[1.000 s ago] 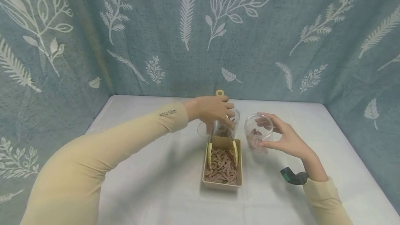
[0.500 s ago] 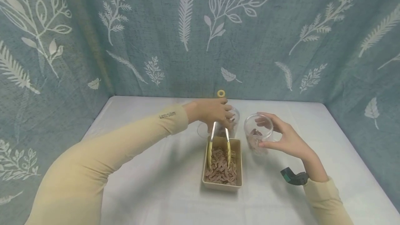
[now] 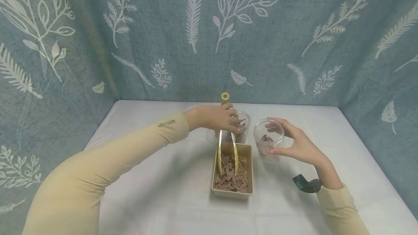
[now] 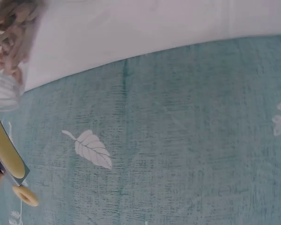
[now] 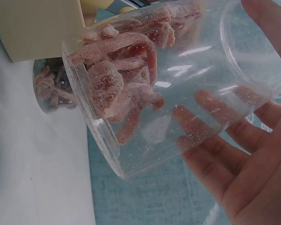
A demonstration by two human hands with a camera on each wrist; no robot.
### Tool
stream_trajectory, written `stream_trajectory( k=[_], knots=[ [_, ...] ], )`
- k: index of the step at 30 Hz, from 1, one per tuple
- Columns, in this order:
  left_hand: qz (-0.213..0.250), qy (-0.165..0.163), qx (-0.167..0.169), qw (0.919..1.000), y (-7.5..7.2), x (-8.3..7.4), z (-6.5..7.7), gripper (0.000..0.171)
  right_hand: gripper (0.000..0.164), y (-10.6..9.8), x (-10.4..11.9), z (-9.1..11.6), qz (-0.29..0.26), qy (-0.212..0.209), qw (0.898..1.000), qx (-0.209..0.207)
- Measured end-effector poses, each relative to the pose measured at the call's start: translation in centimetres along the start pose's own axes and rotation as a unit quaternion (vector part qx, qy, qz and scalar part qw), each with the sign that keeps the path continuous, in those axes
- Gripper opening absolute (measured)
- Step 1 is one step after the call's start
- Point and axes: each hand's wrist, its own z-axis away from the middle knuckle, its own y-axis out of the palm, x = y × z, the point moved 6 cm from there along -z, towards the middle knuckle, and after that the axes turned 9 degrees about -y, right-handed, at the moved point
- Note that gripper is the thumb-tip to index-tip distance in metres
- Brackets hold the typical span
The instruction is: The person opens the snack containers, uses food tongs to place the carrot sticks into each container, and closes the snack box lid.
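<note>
My left hand (image 3: pixel 217 117) grips a pair of tongs (image 3: pixel 236 160) from above; their yellow tips stand apart among brown dried-meat strips (image 3: pixel 230 183) in a beige rectangular box (image 3: pixel 249 190). A yellow tong handle (image 4: pixel 7 150) with a ring end shows at the left edge of the left wrist view. To the right of the box, my right hand (image 3: pixel 300 144) holds a clear plastic jar (image 3: pixel 269 139) around its side, fingers behind and thumb in front. In the right wrist view this jar (image 5: pixel 178 79) has several reddish-brown strips at its bottom, and its upper part is clear.
A second clear jar (image 3: pixel 243 120) with brown strips stands behind the box, partly hidden by the left hand. Left of it lies a clear round rim (image 3: pixel 210 137). The white-covered table (image 3: pixel 156 191) ends at a blue-green leaf-patterned curtain (image 3: pixel 183 75).
The tong arms have closed toward each other, and the left hand has shifted slightly left with them. The strips between the tips have bunched together. The right hand and its jar barely moved.
</note>
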Motion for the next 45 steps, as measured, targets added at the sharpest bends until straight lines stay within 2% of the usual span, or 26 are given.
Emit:
stream_trajectory(
  k=[7,10,16,20,24,30,38,45],
  knots=[
    [-0.005,0.001,-0.005,1.0,0.8,0.0,0.6,0.076,0.083,0.0,0.1,0.0,-0.002,-0.001,1.0,0.003],
    [-0.008,0.003,-0.012,0.9999,0.6,0.0,0.8,0.076,0.083,0.0,0.1,0.0,-0.001,-0.002,1.0,0.004],
    [0.017,0.009,-0.026,0.9995,0.0,0.1,1.2,0.075,0.084,-0.1,0.2,0.0,-0.005,-0.009,1.0,0.002],
    [0.001,0.008,-0.047,0.9989,0.0,0.1,1.6,0.072,0.085,-0.1,0.3,-0.1,-0.008,-0.01,1.0,0.002],
    [-0.002,-0.001,-0.071,0.9975,0.0,0.2,2.2,0.065,0.085,-0.2,0.3,-0.2,-0.004,-0.007,1.0,0.005],
    [-0.005,-0.024,-0.07,0.9972,0.4,0.4,3.1,0.058,0.085,-0.2,0.2,-0.1,0.007,0.009,1.0,0.008],
    [0.042,-0.038,-0.088,0.9945,0.5,0.7,4.3,0.047,0.083,-0.2,0.1,-0.1,-0.007,0.017,1.0,0.01],
    [0.092,-0.039,-0.11,0.9889,0.4,0.9,5.3,0.041,0.083,-0.2,-0.1,0.0,-0.011,0.02,1.0,0.011]
  ],
)
